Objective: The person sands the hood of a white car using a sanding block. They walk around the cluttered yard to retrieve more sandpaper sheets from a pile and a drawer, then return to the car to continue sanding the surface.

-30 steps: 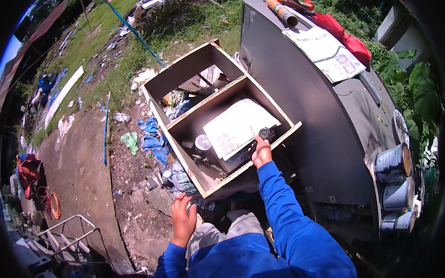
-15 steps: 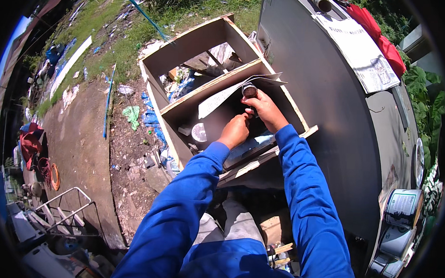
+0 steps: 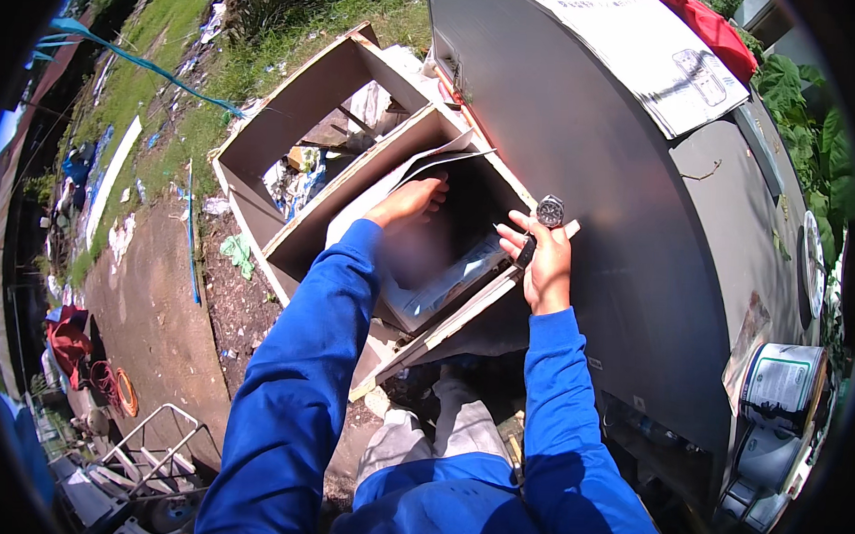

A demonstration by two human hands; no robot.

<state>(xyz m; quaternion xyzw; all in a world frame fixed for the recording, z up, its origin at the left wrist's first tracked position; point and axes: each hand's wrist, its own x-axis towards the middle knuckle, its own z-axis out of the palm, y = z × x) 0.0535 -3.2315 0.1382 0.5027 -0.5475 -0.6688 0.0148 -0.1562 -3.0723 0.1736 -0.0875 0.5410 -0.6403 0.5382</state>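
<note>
My right hand (image 3: 545, 271) holds a wristwatch (image 3: 550, 211), silver-cased with a dark dial and black strap, near the right rim of an unpainted-edged wooden box (image 3: 258, 191) divided into two compartments; several of its fingers stick out. My left hand (image 3: 409, 199) reaches into the nearer compartment, fingers loosely bent and apart, against raised white paper sheets (image 3: 359, 212). Below them, a dark flat object with a pale bluish strip (image 3: 456, 273) lies in that compartment; its middle is blurred.
A large grey panel-sided unit (image 3: 583, 131) stands at right, bearing printed papers (image 3: 633, 43), red cloth (image 3: 714, 23) and several metal cans (image 3: 781, 383). Left are a concrete slab (image 3: 152, 323), scattered litter, grass, a blue strap (image 3: 161, 69) and a metal-framed stepladder (image 3: 153, 450).
My right hand has moved out rightward from inside the box with the watch. My left hand came up from low beside the box into the compartment, and the paper is now raised leftward.
</note>
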